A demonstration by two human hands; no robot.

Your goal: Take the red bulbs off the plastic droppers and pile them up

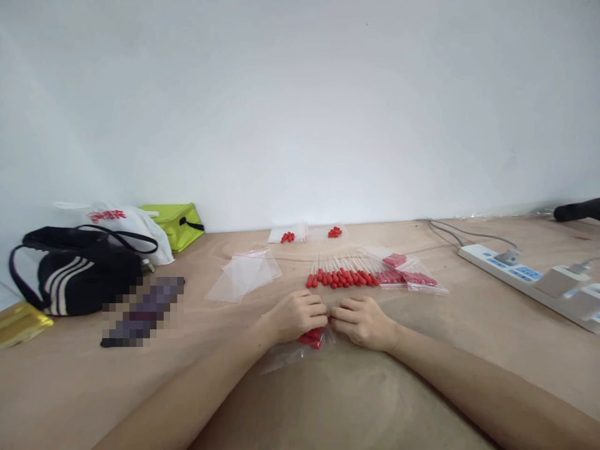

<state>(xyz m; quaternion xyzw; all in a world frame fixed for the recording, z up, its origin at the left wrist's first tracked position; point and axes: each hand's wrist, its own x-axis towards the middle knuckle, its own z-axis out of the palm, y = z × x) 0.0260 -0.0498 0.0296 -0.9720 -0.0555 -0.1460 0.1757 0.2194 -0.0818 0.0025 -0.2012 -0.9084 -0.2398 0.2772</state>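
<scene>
Near the table's front, my left hand (300,315) is closed on a clear plastic bag (284,359) with red-tipped pieces (312,338) inside. My right hand (362,322) meets it from the right, its fingers pinched at the bag's edge; the exact grip is hidden behind the fingers. Just beyond both hands lies a row of thin sticks with red tips (344,278), tips toward me. To their right, filled clear bags (419,280) overlap one another. Flat, clear plastic bags (246,272) are spread out on the left.
Farther back are two small heaps of red pieces (287,237) on clear bags. On the left stand a black bag (94,275), a white plastic bag (159,240) and a green bag (175,225), near a blurred-out item (145,312). A power strip (497,265) with plugs lies right.
</scene>
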